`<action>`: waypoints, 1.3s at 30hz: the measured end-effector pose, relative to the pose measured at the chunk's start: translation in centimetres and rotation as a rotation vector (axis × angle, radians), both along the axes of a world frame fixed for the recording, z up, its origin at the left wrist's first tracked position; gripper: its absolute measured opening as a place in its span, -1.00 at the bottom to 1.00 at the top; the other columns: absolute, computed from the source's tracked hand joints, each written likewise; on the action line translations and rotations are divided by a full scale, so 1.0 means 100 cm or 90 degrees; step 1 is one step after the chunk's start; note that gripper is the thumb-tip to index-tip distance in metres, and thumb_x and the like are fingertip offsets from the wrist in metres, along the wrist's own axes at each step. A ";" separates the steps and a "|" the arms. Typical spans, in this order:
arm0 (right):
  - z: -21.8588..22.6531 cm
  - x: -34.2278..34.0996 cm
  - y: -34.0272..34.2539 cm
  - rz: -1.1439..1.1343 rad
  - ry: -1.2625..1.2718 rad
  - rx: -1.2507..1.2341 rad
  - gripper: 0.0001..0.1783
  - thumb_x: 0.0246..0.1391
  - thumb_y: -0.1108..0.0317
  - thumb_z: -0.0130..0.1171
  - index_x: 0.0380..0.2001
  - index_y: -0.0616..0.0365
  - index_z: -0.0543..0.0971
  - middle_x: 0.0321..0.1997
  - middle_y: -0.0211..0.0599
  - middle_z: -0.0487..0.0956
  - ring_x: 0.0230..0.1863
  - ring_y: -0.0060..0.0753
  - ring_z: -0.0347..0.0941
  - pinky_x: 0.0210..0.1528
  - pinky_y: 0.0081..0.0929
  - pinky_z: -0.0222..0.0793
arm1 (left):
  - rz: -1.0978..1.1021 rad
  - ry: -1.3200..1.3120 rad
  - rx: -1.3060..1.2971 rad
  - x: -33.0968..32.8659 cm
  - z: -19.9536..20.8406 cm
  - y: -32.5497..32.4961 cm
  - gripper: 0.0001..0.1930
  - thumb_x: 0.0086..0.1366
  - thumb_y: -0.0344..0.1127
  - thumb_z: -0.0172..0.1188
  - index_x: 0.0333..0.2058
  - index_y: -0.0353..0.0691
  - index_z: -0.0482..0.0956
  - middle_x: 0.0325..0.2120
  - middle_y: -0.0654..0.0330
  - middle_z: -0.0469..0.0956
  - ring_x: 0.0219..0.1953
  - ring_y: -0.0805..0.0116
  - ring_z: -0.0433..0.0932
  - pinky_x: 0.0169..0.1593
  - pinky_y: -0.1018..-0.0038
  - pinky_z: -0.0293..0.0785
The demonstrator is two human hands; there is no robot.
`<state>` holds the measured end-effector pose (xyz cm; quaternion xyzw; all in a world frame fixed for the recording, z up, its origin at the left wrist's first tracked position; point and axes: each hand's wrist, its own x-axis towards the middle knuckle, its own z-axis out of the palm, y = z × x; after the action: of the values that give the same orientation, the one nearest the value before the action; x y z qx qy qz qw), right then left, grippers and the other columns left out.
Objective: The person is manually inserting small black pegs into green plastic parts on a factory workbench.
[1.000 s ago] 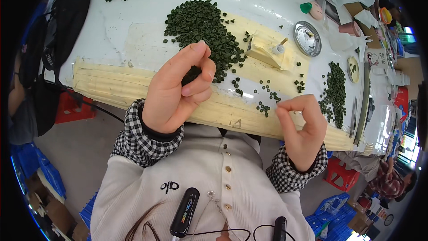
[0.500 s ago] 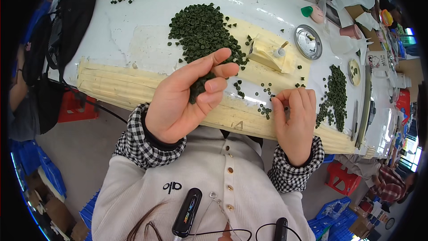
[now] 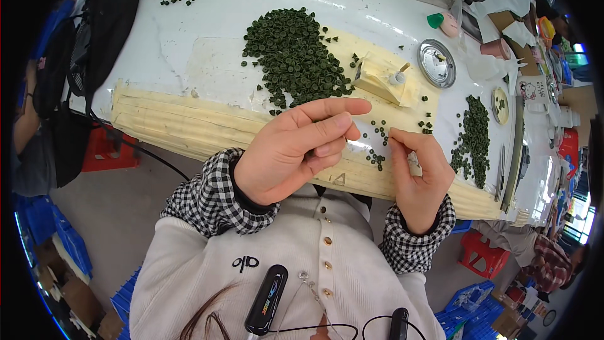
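My left hand (image 3: 282,152) is above the front edge of the table, thumb against the forefinger and the other fingers curled. Its palm is hidden now; half a second ago small dark-green, cap-like pieces lay in it. To its right, my right hand (image 3: 423,176) pinches thumb and forefinger together over the table edge. Whatever is at those tips is too small to name. Loose green pieces (image 3: 376,158) lie just left of the right hand. Beyond my left hand spreads a large heap of the same pieces (image 3: 292,56).
A tape-covered block (image 3: 384,82) with an upright pin stands beyond the hands. Right of it lie a round metal lid (image 3: 435,63) and a smaller green heap (image 3: 475,135). Tweezers (image 3: 500,173) rest near the right edge. A black bag (image 3: 113,34) hangs at the left.
My left hand has come nearer and turned, its fingers closing so that the pieces in its palm no longer show. My right thumb and forefinger have lifted off the table in a pinch.
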<state>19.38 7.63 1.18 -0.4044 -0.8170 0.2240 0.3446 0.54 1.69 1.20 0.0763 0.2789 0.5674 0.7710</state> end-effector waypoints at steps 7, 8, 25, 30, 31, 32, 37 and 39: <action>0.001 0.003 0.001 0.000 0.079 -0.060 -0.81 -0.19 0.70 0.16 -0.42 0.28 0.58 -0.43 -0.22 0.57 -0.46 -0.44 0.48 -0.36 -0.61 0.37 | 0.008 0.059 0.009 -0.002 -0.006 -0.002 -0.78 0.33 -0.34 -0.04 -0.12 -0.31 0.46 -0.41 0.25 0.53 -0.66 0.72 0.09 -0.59 0.77 0.07; 0.001 0.002 0.001 -0.002 0.098 -0.086 -0.82 -0.18 0.70 0.16 -0.41 0.29 0.58 -0.42 -0.22 0.58 -0.44 -0.47 0.48 -0.34 -0.62 0.38 | 0.007 0.066 0.011 -0.002 -0.006 -0.002 -0.77 0.33 -0.34 -0.04 -0.13 -0.31 0.47 -0.40 0.25 0.52 -0.66 0.72 0.08 -0.59 0.77 0.07; 0.009 -0.001 -0.005 0.053 0.284 -0.265 -0.80 -0.13 0.71 0.16 -0.34 0.37 0.56 -0.36 -0.25 0.58 -0.36 -0.55 0.49 -0.25 -0.67 0.38 | -0.020 0.044 0.069 0.005 -0.011 -0.001 -0.83 0.31 -0.38 0.00 -0.16 -0.26 0.46 -0.30 0.17 0.54 -0.66 0.71 0.08 -0.57 0.75 0.10; 0.011 -0.011 -0.011 0.060 0.321 -0.305 -0.80 -0.15 0.71 0.18 -0.35 0.36 0.54 -0.38 -0.27 0.57 -0.37 -0.57 0.48 -0.28 -0.68 0.37 | -0.026 0.048 0.073 0.006 -0.012 -0.002 -0.84 0.28 -0.41 0.04 -0.17 -0.26 0.46 -0.31 0.17 0.53 -0.64 0.69 0.12 -0.56 0.73 0.11; 0.011 -0.011 -0.011 0.066 0.327 -0.323 -0.81 -0.15 0.70 0.18 -0.37 0.35 0.53 -0.38 -0.27 0.57 -0.36 -0.56 0.47 -0.27 -0.68 0.37 | -0.022 0.047 0.080 0.006 -0.014 -0.002 -0.84 0.27 -0.42 0.05 -0.18 -0.26 0.47 -0.31 0.17 0.53 -0.63 0.68 0.13 -0.55 0.73 0.12; 0.011 -0.012 -0.011 0.071 0.333 -0.341 -0.82 -0.14 0.70 0.18 -0.38 0.34 0.53 -0.38 -0.27 0.56 -0.35 -0.55 0.47 -0.26 -0.67 0.36 | -0.018 0.046 0.088 0.006 -0.014 -0.002 -0.84 0.26 -0.43 0.06 -0.18 -0.26 0.47 -0.32 0.18 0.53 -0.63 0.68 0.15 -0.55 0.72 0.13; 0.007 -0.015 -0.008 0.098 0.323 -0.285 -0.85 -0.14 0.67 0.20 -0.41 0.31 0.52 -0.39 -0.28 0.52 -0.31 -0.49 0.42 -0.22 -0.61 0.33 | 0.015 0.153 0.091 0.010 -0.010 -0.003 -0.87 0.20 -0.50 0.12 -0.25 -0.28 0.51 -0.40 0.24 0.53 -0.59 0.65 0.22 -0.52 0.71 0.15; 0.009 -0.019 -0.011 0.070 0.341 -0.313 -0.85 -0.14 0.66 0.20 -0.42 0.31 0.52 -0.39 -0.27 0.51 -0.30 -0.46 0.40 -0.21 -0.60 0.31 | 0.028 0.180 0.095 0.011 -0.008 -0.003 -0.88 0.18 -0.52 0.14 -0.28 -0.28 0.52 -0.42 0.26 0.52 -0.57 0.65 0.25 -0.51 0.70 0.17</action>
<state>17.46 6.49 2.10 -0.3575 -0.6402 0.5299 0.4262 1.65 1.41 0.39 0.2067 0.3432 0.5867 0.7037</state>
